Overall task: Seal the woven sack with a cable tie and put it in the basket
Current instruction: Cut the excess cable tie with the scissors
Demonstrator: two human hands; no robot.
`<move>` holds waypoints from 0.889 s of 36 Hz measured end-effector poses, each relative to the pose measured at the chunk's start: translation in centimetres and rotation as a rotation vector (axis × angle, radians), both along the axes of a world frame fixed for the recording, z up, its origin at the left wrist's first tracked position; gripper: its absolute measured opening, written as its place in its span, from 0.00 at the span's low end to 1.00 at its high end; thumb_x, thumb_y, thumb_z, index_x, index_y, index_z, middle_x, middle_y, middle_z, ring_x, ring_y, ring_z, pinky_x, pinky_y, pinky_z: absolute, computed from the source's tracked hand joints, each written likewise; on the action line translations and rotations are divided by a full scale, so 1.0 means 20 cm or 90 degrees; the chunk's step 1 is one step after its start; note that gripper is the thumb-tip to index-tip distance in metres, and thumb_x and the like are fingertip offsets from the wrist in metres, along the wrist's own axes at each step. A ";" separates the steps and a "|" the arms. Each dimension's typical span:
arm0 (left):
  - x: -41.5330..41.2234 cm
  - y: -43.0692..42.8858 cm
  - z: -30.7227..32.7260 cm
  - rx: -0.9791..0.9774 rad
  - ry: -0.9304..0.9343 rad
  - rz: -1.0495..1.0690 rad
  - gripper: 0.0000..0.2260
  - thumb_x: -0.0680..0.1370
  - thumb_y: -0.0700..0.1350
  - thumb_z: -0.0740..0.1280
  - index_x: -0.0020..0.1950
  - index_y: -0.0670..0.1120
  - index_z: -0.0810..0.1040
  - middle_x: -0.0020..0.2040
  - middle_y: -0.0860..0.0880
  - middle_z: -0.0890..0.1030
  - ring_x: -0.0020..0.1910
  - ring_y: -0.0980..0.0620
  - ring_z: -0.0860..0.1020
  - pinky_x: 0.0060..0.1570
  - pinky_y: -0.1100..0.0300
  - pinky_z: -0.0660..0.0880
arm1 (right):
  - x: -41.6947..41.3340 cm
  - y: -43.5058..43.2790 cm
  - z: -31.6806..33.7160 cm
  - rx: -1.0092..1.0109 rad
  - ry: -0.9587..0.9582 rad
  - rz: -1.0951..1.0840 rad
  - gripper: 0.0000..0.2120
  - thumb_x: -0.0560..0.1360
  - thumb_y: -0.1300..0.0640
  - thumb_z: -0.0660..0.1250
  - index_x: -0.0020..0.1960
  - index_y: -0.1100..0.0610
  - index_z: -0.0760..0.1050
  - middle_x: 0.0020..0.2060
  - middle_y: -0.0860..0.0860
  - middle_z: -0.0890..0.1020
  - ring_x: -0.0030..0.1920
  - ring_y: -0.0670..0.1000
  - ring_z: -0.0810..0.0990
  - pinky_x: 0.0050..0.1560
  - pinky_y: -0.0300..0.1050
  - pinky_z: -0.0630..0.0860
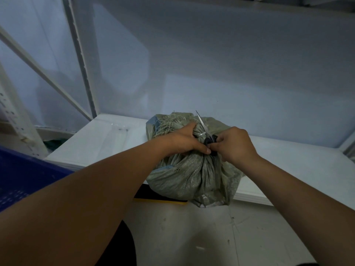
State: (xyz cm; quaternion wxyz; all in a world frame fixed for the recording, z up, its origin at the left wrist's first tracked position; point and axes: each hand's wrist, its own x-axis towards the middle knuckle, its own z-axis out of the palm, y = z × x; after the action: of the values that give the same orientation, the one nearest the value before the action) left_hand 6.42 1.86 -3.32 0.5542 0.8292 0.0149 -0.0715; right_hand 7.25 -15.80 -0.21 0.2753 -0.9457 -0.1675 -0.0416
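Right hand: fingers curled shut through the black handles of the scissors; blades are seen pointing up and away, tip above the sack's frayed top. Whether the blades are parted or closed cannot be told; only one bright edge is visible.

Left hand: closed tight round the gathered neck of the sack, thumb laid across the front, just beside the scissor handles. The two hands are nearly touching.

Tie: a white band is seen wrapped on the neck between the hands, right against the lower part of the blades. It appears already cinched; the tail, if any is left, is not made out.

Step judged: trimming of the tie's loose end.

Sack: grey-green woven, bulging, stood on the front edge of the white table, its lower part overhanging the edge. Loose fibres are splayed from the top behind the left hand.

Basket: blue, at the left, below table level, well apart from the sack. Sack not yet in it.

Risks from here:
- Band itself may be cut instead of the tail, blades being so close to it; seal would be lost
- Woven cloth may be nicked at the neck for the same reason
- Left thumb lies near the blades' pivot; a pinch is possible
- Sack may tip off the edge once the neck is released, given the overhang
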 end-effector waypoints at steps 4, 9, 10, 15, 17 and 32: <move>0.00 0.00 -0.01 -0.001 0.000 0.000 0.44 0.59 0.45 0.84 0.71 0.51 0.66 0.57 0.49 0.84 0.56 0.47 0.83 0.59 0.45 0.79 | 0.00 0.01 0.01 -0.012 0.005 0.000 0.14 0.69 0.53 0.78 0.31 0.62 0.81 0.23 0.54 0.77 0.29 0.55 0.80 0.36 0.52 0.80; 0.01 0.00 -0.01 0.004 0.010 0.007 0.50 0.57 0.50 0.84 0.75 0.52 0.63 0.58 0.49 0.83 0.55 0.47 0.83 0.46 0.55 0.79 | 0.00 0.00 -0.01 -0.001 0.004 0.020 0.15 0.72 0.56 0.76 0.33 0.65 0.81 0.29 0.61 0.81 0.32 0.61 0.83 0.34 0.54 0.79; 0.01 0.00 0.00 0.008 0.014 0.008 0.49 0.58 0.51 0.84 0.74 0.52 0.63 0.58 0.49 0.83 0.55 0.47 0.83 0.44 0.55 0.79 | 0.01 0.00 -0.02 -0.001 0.006 0.024 0.15 0.73 0.56 0.75 0.33 0.65 0.81 0.30 0.62 0.81 0.33 0.62 0.83 0.34 0.54 0.79; 0.01 -0.02 -0.01 0.020 0.023 0.008 0.50 0.56 0.55 0.83 0.73 0.54 0.63 0.59 0.50 0.82 0.55 0.48 0.83 0.53 0.45 0.82 | 0.03 0.01 -0.03 -0.027 0.029 0.024 0.15 0.75 0.58 0.72 0.32 0.63 0.77 0.27 0.58 0.76 0.34 0.62 0.83 0.32 0.49 0.76; 0.01 -0.02 -0.01 0.031 0.019 0.008 0.50 0.57 0.55 0.83 0.74 0.53 0.63 0.60 0.50 0.81 0.57 0.48 0.81 0.55 0.47 0.81 | 0.03 0.01 -0.03 -0.019 0.040 0.018 0.13 0.74 0.58 0.72 0.35 0.66 0.79 0.31 0.61 0.80 0.35 0.61 0.84 0.33 0.51 0.78; 0.02 -0.03 -0.01 0.045 0.000 0.023 0.55 0.52 0.60 0.83 0.75 0.51 0.64 0.62 0.52 0.81 0.59 0.49 0.81 0.61 0.49 0.78 | 0.05 -0.02 -0.03 -0.018 -0.026 0.005 0.09 0.69 0.57 0.75 0.33 0.60 0.81 0.31 0.58 0.83 0.31 0.58 0.83 0.36 0.56 0.82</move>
State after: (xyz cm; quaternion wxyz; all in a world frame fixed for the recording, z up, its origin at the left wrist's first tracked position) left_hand 6.90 1.25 -3.52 0.5257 0.8478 0.0328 -0.0610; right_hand 8.18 -16.12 -0.83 0.2585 -0.9478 -0.1775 -0.0573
